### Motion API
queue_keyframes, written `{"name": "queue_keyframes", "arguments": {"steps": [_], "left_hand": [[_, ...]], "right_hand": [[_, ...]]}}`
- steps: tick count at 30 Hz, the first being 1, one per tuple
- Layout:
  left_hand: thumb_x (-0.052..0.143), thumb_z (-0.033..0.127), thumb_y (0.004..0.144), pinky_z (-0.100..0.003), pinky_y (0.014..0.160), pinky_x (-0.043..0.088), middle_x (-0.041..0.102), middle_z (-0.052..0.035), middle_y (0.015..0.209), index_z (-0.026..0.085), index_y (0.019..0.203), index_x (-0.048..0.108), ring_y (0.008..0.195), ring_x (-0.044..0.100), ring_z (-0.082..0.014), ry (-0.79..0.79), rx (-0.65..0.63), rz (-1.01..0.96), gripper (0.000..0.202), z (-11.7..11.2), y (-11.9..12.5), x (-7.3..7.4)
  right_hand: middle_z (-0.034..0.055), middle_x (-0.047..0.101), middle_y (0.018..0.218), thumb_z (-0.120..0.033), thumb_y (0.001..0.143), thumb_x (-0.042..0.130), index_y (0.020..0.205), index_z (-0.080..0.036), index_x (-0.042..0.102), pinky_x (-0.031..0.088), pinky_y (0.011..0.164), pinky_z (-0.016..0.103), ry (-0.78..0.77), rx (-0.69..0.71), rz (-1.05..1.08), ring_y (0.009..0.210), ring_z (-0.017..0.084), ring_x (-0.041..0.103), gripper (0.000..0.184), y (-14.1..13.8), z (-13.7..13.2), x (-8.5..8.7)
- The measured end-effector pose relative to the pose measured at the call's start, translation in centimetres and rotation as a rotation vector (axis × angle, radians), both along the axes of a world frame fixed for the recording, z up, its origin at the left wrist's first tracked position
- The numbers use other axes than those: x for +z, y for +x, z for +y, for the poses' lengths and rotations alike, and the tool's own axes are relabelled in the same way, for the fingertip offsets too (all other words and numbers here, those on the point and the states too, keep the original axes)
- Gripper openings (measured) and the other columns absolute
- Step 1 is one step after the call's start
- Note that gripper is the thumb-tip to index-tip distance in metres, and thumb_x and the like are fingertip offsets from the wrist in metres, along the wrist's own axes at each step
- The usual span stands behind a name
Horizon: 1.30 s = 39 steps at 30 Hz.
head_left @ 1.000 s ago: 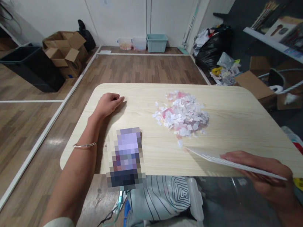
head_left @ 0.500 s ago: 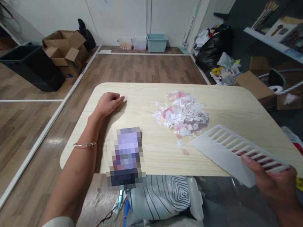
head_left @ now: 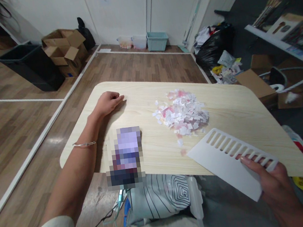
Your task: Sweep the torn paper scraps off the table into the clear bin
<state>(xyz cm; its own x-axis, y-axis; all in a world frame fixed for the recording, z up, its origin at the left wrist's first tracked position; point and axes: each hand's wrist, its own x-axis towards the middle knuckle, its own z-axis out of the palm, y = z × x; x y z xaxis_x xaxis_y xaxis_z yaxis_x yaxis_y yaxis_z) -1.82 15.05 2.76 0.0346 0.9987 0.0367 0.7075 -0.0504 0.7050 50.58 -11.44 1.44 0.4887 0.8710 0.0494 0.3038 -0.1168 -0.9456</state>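
Observation:
A heap of small white and pink paper scraps lies on the pale wooden table. My right hand grips a flat white plastic panel with a row of slots, held over the table's near right edge, just short of the heap. My left hand rests on the table's far left part, fingers loosely curled, holding nothing I can see. A blurred-out rectangular object lies at the near edge between my arms.
A black bin and open cardboard boxes stand at the back left. A teal tub sits by the door. Black rubbish bags and boxes crowd the right side. A striped bag lies under the table's near edge.
My right hand turned the white panel from edge-on to flat, showing its slots, and drew it slightly toward me. My left hand has stayed still.

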Motion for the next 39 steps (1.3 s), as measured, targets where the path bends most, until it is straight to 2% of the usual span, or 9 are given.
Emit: {"name": "queue_keyframes", "arguments": {"steps": [3, 6, 9, 12, 15, 21, 27, 33, 39], "left_hand": [[0.069, 0.038, 0.104, -0.038, 0.069, 0.028, 0.039, 0.0041, 0.047, 0.028, 0.053, 0.041, 0.058, 0.037, -0.0159, 0.011, -0.006, 0.001, 0.059, 0.0, 0.0, 0.0], [0.069, 0.038, 0.103, -0.038, 0.069, 0.028, 0.039, 0.0037, 0.047, 0.028, 0.053, 0.041, 0.059, 0.037, -0.0158, 0.024, -0.020, 0.012, 0.059, 0.1, -0.1, 0.0], [0.069, 0.038, 0.104, -0.038, 0.069, 0.029, 0.042, 0.0027, 0.048, 0.027, 0.053, 0.043, 0.060, 0.038, -0.0158, 0.027, -0.033, 0.014, 0.058, 0.1, -0.2, -0.1], [0.068, 0.039, 0.104, -0.038, 0.069, 0.029, 0.042, 0.0024, 0.049, 0.027, 0.054, 0.042, 0.061, 0.037, -0.0159, 0.023, -0.035, 0.005, 0.057, 0.1, -0.2, -0.1], [0.068, 0.038, 0.104, -0.038, 0.069, 0.028, 0.040, 0.0026, 0.049, 0.028, 0.054, 0.041, 0.061, 0.037, -0.0162, 0.019, -0.030, -0.007, 0.057, 0.1, -0.2, -0.1], [0.069, 0.040, 0.103, -0.038, 0.068, 0.028, 0.042, 0.0026, 0.049, 0.027, 0.054, 0.043, 0.060, 0.037, -0.0155, 0.022, -0.029, -0.008, 0.057, 0.1, -0.2, -0.2], [0.069, 0.039, 0.103, -0.038, 0.068, 0.028, 0.041, 0.0031, 0.048, 0.027, 0.054, 0.043, 0.059, 0.036, -0.0149, 0.032, -0.032, 0.000, 0.057, 0.0, -0.2, 0.0], [0.069, 0.038, 0.104, -0.039, 0.069, 0.027, 0.039, 0.0033, 0.048, 0.028, 0.054, 0.041, 0.060, 0.036, -0.0159, 0.022, -0.026, 0.006, 0.058, 0.0, -0.2, 0.0], [0.068, 0.038, 0.105, -0.039, 0.069, 0.027, 0.038, 0.0029, 0.049, 0.028, 0.055, 0.041, 0.062, 0.036, -0.0165, 0.026, -0.038, -0.007, 0.058, 0.1, -0.3, -0.2]], "right_hand": [[0.0077, 0.095, 0.106, -0.059, 0.073, 0.110, 0.098, -0.026, 0.093, 0.075, 0.091, 0.036, -0.076, -0.043, 0.076, 0.100, 0.031, 0.092, 0.045, -0.5, -0.1, 0.2], [0.0076, 0.095, 0.113, -0.056, 0.072, 0.110, 0.104, -0.026, 0.093, 0.075, 0.098, 0.040, -0.034, -0.060, 0.090, 0.108, 0.032, 0.091, 0.046, -1.1, 0.0, 0.3], [0.0078, 0.094, 0.109, -0.054, 0.071, 0.110, 0.102, -0.025, 0.092, 0.075, 0.093, 0.040, 0.022, -0.098, 0.117, 0.101, 0.031, 0.090, 0.046, -1.7, 0.4, 0.5], [0.0099, 0.094, 0.106, -0.054, 0.069, 0.111, 0.100, -0.023, 0.093, 0.075, 0.085, 0.038, -0.010, -0.100, 0.140, 0.096, 0.031, 0.090, 0.047, -2.0, 0.7, 0.5], [0.0110, 0.094, 0.103, -0.055, 0.068, 0.111, 0.097, -0.023, 0.093, 0.075, 0.084, 0.039, -0.042, -0.084, 0.132, 0.095, 0.033, 0.090, 0.047, -2.0, 0.8, 0.4], [0.0110, 0.092, 0.095, -0.061, 0.074, 0.107, 0.090, -0.023, 0.090, 0.073, 0.078, 0.039, -0.058, -0.028, 0.059, 0.087, 0.033, 0.090, 0.044, -2.7, 0.3, 0.3], [0.0132, 0.093, 0.096, -0.064, 0.076, 0.105, 0.089, -0.022, 0.092, 0.074, 0.079, 0.041, -0.079, 0.029, 0.062, 0.088, 0.035, 0.091, 0.045, -3.7, 0.3, 0.6], [0.0123, 0.093, 0.095, -0.060, 0.071, 0.107, 0.088, -0.023, 0.091, 0.073, 0.083, 0.041, -0.104, 0.002, 0.075, 0.090, 0.035, 0.091, 0.043, -3.8, 0.6, 0.5], [0.0107, 0.093, 0.096, -0.059, 0.069, 0.109, 0.088, -0.024, 0.090, 0.073, 0.091, 0.045, -0.095, -0.010, 0.068, 0.093, 0.035, 0.090, 0.043, -4.1, 0.8, 0.6]]}}
